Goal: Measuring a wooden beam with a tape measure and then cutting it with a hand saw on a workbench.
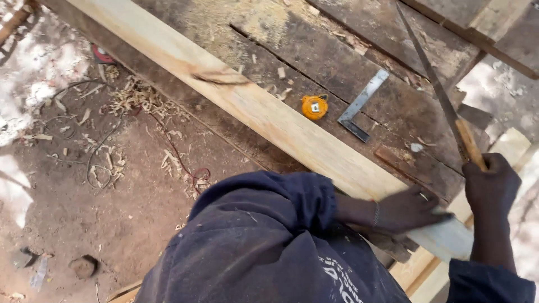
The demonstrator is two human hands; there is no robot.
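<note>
Pale yellow-cream plank with one darker brown knot streak. Dark weathered grey-brown table (dusted with tan sawdust). Bright orange tape measure. Grey metal square. Navy blue sleeves. Reddish-brown dirt floor.

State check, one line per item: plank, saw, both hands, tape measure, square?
plank: lying flat along the workbench, near end pressed down
left hand: flat on the plank's near end
right hand: closed on the saw handle
saw: held up, blade clear of the plank
tape measure: retracted, on the bench
try square: lying flat, untouched
</note>
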